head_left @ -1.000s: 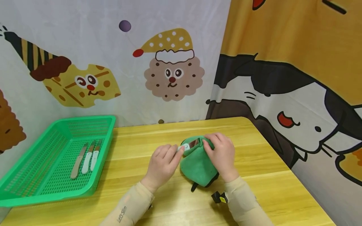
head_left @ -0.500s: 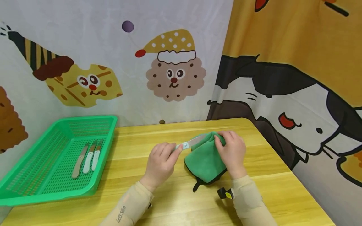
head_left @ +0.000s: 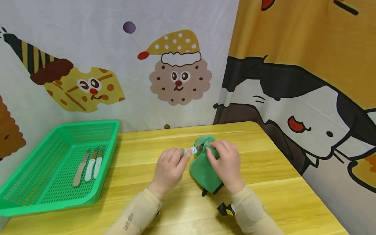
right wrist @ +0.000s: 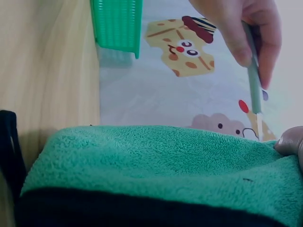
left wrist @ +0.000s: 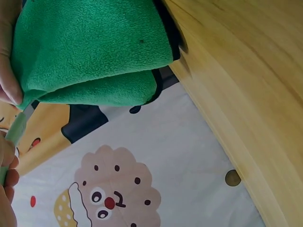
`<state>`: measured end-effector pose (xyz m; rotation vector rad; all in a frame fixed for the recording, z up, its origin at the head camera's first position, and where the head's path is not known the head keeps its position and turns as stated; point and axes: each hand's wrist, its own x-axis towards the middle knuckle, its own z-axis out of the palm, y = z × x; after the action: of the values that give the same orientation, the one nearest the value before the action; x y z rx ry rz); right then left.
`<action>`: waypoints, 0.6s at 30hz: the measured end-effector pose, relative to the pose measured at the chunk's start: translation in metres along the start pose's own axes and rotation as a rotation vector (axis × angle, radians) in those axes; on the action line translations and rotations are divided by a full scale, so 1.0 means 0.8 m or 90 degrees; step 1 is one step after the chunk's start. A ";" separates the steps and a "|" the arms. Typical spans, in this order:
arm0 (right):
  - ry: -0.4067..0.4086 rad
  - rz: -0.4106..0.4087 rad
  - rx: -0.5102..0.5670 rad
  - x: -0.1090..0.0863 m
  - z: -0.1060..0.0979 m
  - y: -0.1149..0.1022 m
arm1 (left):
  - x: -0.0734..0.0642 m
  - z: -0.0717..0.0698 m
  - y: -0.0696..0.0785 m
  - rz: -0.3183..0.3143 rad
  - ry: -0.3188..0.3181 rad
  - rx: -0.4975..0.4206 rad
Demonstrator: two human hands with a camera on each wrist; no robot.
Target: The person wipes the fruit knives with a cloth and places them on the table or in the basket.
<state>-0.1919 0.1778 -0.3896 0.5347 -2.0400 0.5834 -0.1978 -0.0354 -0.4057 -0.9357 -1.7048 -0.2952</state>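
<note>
My left hand (head_left: 169, 169) grips the pale green handle of a small knife (right wrist: 254, 90), its blade pointing right. A green terry cloth (head_left: 205, 173) with black edging is folded around part of the blade. My right hand (head_left: 226, 163) pinches the cloth over the blade from the right side, thumb toward me. In the left wrist view the cloth (left wrist: 94, 52) hangs in a fold, with the blade going in at its corner beside my right fingers. Most of the blade is hidden by the cloth in the right wrist view.
On the left of the wooden table (head_left: 141, 209) stands a green plastic basket (head_left: 101, 192). Three knives lie in it: one with a tan handle (head_left: 78, 174) and two with white handles (head_left: 89, 171). A printed curtain (head_left: 132, 98) hangs behind the table.
My right hand slid the cloth right along the blade, baring more of it, then came back left, covering most of the blade again. My left hand stayed nearly still with the knife.
</note>
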 end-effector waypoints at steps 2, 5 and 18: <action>0.003 0.001 0.004 -0.001 0.002 -0.001 | 0.000 0.000 0.000 0.001 -0.001 0.003; 0.009 0.007 0.010 -0.001 0.003 0.002 | -0.001 0.000 0.000 -0.003 0.012 -0.005; 0.036 0.030 0.029 0.006 -0.007 0.016 | 0.003 -0.006 -0.021 -0.051 0.088 0.014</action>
<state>-0.1982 0.1905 -0.3852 0.4928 -1.9942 0.6670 -0.2070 -0.0485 -0.3978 -0.8133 -1.6170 -0.3862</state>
